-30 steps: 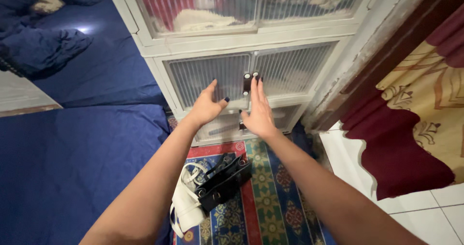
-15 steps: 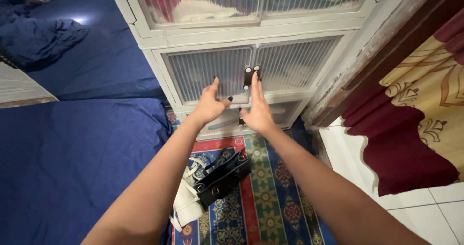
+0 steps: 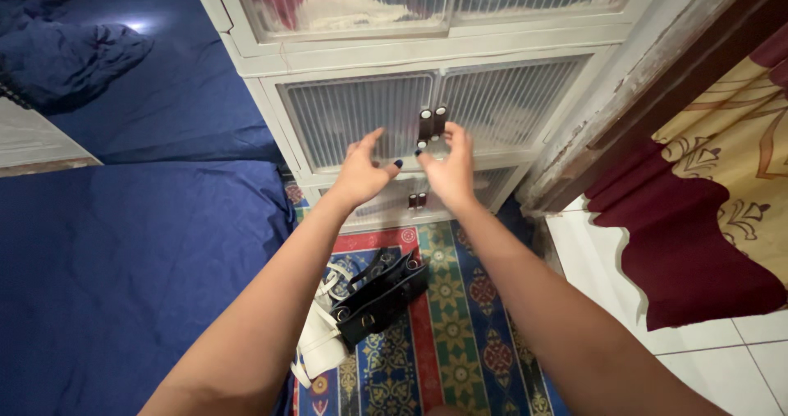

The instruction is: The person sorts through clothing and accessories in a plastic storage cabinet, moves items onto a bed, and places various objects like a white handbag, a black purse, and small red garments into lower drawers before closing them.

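Note:
Both my arms reach forward toward a white plastic cabinet (image 3: 271,55) with ribbed translucent doors. My left hand (image 3: 363,172) hovers with fingers spread and curled in front of the middle left door (image 3: 353,116). My right hand (image 3: 448,166) is raised beside it, fingertips just under the pair of dark door handles (image 3: 432,123) where the two middle doors meet. Neither hand holds anything. A second pair of small handles (image 3: 418,200) shows on the lower doors between my wrists.
A black bag (image 3: 379,301) and a white bag (image 3: 318,344) lie on a patterned rug (image 3: 460,334) below my arms. A blue mattress (image 3: 123,276) fills the left. A maroon and gold curtain (image 3: 722,194) hangs right, over white floor tiles (image 3: 714,367).
Both hands have come slightly off the cabinet doors and risen toward the dark handles; my left fingers have curled more. The view has shifted a little lower.

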